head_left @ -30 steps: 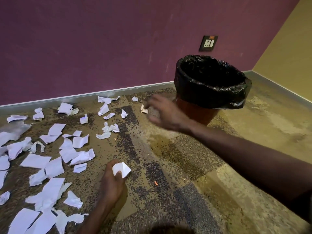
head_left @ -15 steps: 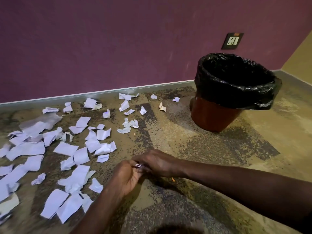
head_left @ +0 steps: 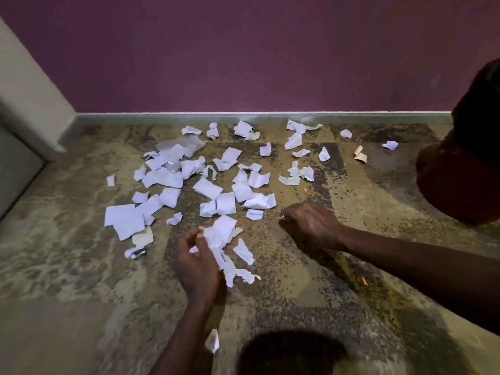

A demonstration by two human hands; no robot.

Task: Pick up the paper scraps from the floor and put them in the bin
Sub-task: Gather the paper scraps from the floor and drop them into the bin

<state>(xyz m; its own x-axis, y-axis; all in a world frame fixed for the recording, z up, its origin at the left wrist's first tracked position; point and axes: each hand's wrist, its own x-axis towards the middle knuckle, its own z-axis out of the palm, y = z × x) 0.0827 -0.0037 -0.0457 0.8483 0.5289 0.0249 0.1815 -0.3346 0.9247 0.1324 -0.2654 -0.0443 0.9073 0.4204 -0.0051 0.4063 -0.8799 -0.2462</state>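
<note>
Beside scattered paper scraps (head_left: 208, 188), bin (head_left: 460, 169) stands right.

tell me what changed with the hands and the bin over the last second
The right hand drew back from near the bin and took a scrap from the left hand; it is now curled with a tiny bit at its fingertips. The left hand went on to the scraps ahead. The view swung left, leaving the bin at the right edge. The litter lies as before.
</note>
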